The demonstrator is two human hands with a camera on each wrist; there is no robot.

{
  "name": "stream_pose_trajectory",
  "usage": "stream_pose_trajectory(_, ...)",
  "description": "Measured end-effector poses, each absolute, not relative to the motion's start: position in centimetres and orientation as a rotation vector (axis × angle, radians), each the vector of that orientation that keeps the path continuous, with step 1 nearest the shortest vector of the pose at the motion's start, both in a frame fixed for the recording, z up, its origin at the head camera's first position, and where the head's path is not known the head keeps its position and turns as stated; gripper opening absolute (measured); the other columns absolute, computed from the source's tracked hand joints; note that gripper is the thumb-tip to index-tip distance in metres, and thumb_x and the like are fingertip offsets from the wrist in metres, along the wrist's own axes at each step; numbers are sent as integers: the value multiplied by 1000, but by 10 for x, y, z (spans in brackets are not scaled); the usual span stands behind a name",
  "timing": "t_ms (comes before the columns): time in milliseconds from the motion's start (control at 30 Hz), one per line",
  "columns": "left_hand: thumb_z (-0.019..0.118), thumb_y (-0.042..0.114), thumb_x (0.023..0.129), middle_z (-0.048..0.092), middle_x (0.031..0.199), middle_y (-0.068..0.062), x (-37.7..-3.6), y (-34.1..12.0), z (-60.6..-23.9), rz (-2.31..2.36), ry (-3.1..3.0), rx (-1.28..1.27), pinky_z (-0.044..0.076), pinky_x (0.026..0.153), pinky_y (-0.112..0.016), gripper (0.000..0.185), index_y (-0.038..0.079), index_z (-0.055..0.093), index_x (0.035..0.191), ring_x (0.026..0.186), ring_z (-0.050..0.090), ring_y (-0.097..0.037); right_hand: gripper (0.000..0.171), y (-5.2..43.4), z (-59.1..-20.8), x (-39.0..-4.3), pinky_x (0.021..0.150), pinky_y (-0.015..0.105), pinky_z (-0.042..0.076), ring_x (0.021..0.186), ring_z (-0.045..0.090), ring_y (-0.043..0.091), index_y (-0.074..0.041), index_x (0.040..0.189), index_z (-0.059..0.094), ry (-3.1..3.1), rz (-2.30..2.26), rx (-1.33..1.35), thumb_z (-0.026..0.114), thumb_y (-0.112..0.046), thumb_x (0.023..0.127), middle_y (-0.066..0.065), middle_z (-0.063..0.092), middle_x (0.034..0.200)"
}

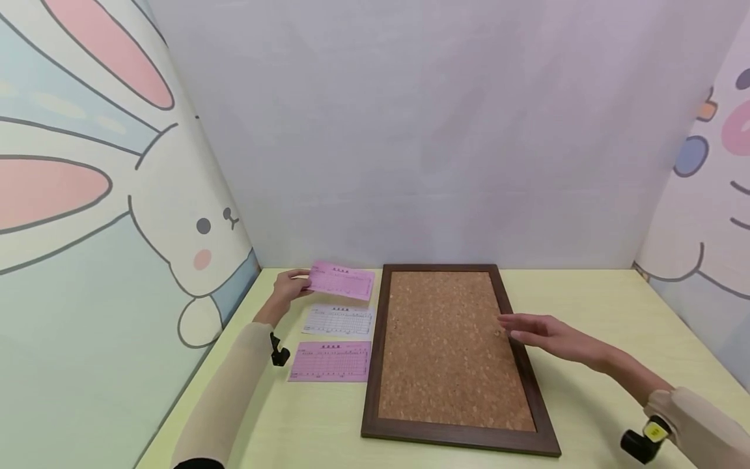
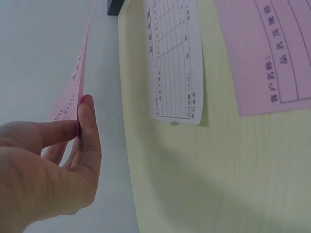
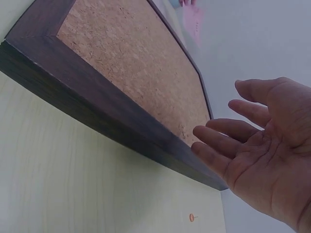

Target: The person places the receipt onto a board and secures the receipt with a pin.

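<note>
Head view: left hand (image 1: 288,286) pinches the pink slip (image 1: 342,281) (thin edge hold, so it could slip); right hand (image 1: 541,335) hovers open-fingered over the corkboard (image 1: 448,345).

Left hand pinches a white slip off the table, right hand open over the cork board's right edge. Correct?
Not quite: the slip pinched by the left hand is pink, as the head view shows. The right hand is open over the cork board.
</note>
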State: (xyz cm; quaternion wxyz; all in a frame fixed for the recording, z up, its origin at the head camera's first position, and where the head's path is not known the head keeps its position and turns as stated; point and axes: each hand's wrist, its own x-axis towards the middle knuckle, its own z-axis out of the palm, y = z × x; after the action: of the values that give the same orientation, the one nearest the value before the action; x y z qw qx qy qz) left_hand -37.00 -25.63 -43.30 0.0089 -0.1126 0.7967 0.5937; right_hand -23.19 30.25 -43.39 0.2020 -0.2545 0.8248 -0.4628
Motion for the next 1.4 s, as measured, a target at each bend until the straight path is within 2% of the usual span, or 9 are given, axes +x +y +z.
stream_pose_trajectory(167,58,3,101,65,127,-27,-369,-252,-429,1849,2466,-312,58,96,-36,42,-2,55,143,74,68,-4,55,295,-431,-237,97,12,45,134,52,-4,0,157,34,2301,-1267,-709,44,-28,111,28,38,159)
stream_pose_trajectory(300,57,2,102,64,129,-30,-370,-246,-425,1865,2461,-233,59,92,-33,41,-4,54,143,74,69,-4,54,288,-427,-239,96,13,46,141,52,26,-1,156,37,2330,-1232,-706,44,-29,111,26,41,158)
stream_pose_trajectory(400,57,1,102,62,132,-32,-370,-241,-424,1867,2459,-197,60,84,-26,41,-5,54,142,75,70,-5,54,283,-425,-241,95,14,47,141,48,41,-3,156,37,2344,-1210,-688,45,-30,110,24,42,158)
stream_pose_trajectory(533,57,2,102,63,131,-31,-370,-236,-424,1859,2445,-179,61,85,-27,41,-4,54,142,76,70,-7,56,278,-425,-244,96,17,49,143,45,44,-6,158,34,2335,-1221,-656,47,-31,110,22,39,160)
stream_pose_trajectory(767,58,4,102,65,129,-30,-367,-228,-424,1860,2428,-120,58,96,-38,41,-4,55,142,85,73,-13,59,271,-427,-251,106,45,51,143,42,48,-2,160,27,2300,-1260,-716,45,-27,110,28,28,164)
stream_pose_trajectory(933,58,2,102,66,127,-29,-364,-217,-422,1896,2376,-75,60,87,-28,41,-5,54,142,82,72,-9,58,267,-429,-253,106,35,51,145,38,49,-4,161,27,2285,-1296,-718,46,-25,110,29,28,163)
stream_pose_trajectory(1033,57,1,102,65,129,-30,-361,-209,-419,1921,2345,-46,60,90,-30,41,-6,53,142,81,71,-8,58,263,-429,-254,108,38,50,146,36,50,-4,161,26,2275,-1309,-727,46,-23,110,30,28,163)
stream_pose_trajectory(1167,58,1,102,65,128,-30,-359,-200,-416,1920,2333,-10,59,94,-34,41,-7,53,141,79,70,-6,60,258,-428,-256,109,50,47,147,35,51,-3,161,25,2286,-1302,-724,48,-26,110,30,28,163)
stream_pose_trajectory(1400,57,-1,101,71,117,-22,-358,-190,-412,1925,2319,12,60,86,-28,39,-8,55,139,78,70,-6,60,252,-425,-260,109,54,47,145,40,49,-3,160,27,2288,-1311,-724,49,-25,109,30,28,163)
